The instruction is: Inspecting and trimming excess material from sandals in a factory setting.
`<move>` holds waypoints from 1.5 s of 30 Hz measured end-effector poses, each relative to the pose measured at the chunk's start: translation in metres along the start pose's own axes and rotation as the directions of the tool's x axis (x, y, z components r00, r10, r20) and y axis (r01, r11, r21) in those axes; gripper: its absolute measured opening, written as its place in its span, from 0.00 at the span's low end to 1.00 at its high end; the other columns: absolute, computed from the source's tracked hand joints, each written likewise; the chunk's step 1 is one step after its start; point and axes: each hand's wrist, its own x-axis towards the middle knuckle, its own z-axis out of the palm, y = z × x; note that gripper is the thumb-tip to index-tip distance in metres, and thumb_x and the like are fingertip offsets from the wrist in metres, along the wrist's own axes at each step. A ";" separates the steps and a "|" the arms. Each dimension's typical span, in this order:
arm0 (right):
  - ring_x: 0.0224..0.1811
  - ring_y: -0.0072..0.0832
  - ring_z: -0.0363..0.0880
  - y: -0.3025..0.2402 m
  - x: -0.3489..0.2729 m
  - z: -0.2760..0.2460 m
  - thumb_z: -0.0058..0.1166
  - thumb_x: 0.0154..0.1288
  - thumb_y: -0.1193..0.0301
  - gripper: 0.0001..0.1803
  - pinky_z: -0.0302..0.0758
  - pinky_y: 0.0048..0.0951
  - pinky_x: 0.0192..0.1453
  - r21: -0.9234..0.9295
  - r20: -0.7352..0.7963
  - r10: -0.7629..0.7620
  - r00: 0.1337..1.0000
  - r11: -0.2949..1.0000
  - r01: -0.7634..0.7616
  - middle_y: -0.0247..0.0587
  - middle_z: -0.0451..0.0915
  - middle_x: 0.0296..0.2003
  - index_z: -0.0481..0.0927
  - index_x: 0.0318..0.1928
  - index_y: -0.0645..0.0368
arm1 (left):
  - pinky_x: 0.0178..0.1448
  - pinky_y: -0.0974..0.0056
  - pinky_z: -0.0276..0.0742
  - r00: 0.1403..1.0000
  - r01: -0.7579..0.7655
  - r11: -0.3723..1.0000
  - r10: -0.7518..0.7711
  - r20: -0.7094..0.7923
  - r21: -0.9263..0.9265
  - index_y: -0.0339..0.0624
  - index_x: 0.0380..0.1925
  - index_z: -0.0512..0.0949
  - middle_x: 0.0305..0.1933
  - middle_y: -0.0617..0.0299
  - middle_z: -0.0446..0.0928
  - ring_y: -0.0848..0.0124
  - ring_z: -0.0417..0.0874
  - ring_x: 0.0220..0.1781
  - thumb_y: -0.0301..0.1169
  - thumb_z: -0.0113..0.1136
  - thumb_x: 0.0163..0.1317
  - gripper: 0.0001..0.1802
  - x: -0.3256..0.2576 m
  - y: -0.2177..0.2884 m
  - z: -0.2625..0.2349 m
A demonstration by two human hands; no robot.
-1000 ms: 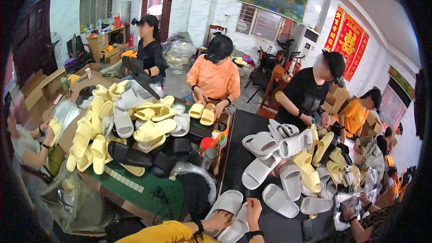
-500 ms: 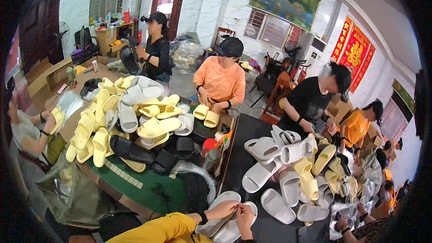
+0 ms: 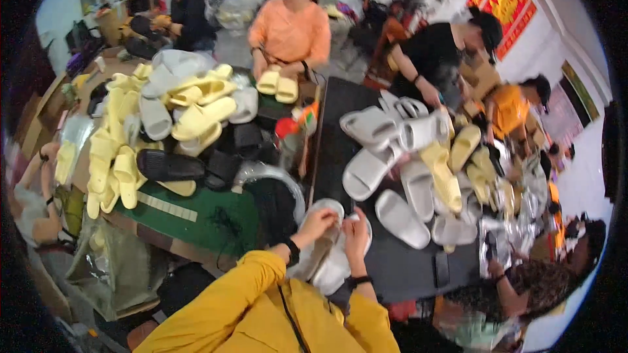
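A pair of light grey slide slippers, the left slipper [image 3: 305, 256] and the right slipper [image 3: 332, 273], lies side by side against my front at the edge of the black table. Over the left one, my left hand [image 3: 316, 225] is closed, fingertips pinched near its inner edge. My right hand [image 3: 356, 232] is closed too, its fingers bent above the right slipper. A small gap parts the two hands. Anything between the fingers is too small and blurred to make out. Both wrists wear black bands.
Loose grey slippers [image 3: 402, 219] and yellow slippers [image 3: 439, 176] are heaped on the black table [image 3: 340, 101] to the right. Another slipper pile [image 3: 203, 121] covers the green-topped table [image 3: 226, 212] at left. A dark phone [image 3: 442, 269] lies near the front edge. Several people work around both tables.
The view has tilted downward, showing more of my yellow jacket. My hands, fingertips together before, are now slightly apart over the grey slippers.
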 end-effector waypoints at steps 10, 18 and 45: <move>0.32 0.20 0.78 0.036 -0.009 0.008 0.54 0.64 0.76 0.06 0.74 0.22 0.37 0.071 -0.038 0.043 0.998 0.997 -0.040 0.37 0.80 0.31 0.76 0.40 0.65 | 0.39 0.71 0.75 0.990 0.108 0.987 -0.095 0.108 -0.121 0.34 0.38 0.78 0.33 0.62 0.80 0.76 0.80 0.33 0.29 0.55 0.65 0.09 -0.008 -0.001 0.004; 0.29 0.22 0.77 0.031 -0.012 0.009 0.57 0.60 0.75 0.08 0.74 0.24 0.35 0.075 -0.061 0.068 0.996 0.995 -0.064 0.37 0.80 0.29 0.78 0.39 0.64 | 0.42 0.71 0.74 0.982 0.142 0.985 -0.128 0.142 -0.097 0.35 0.40 0.79 0.34 0.64 0.79 0.77 0.78 0.34 0.31 0.55 0.66 0.10 -0.006 -0.001 0.001; 0.32 0.26 0.75 0.041 -0.010 0.003 0.56 0.64 0.73 0.07 0.72 0.25 0.39 0.084 0.114 0.076 0.991 0.993 -0.086 0.39 0.77 0.31 0.75 0.39 0.63 | 0.37 0.67 0.74 0.979 -0.026 0.996 0.007 0.203 0.088 0.38 0.37 0.77 0.27 0.61 0.77 0.73 0.79 0.31 0.28 0.52 0.65 0.07 -0.006 -0.004 -0.001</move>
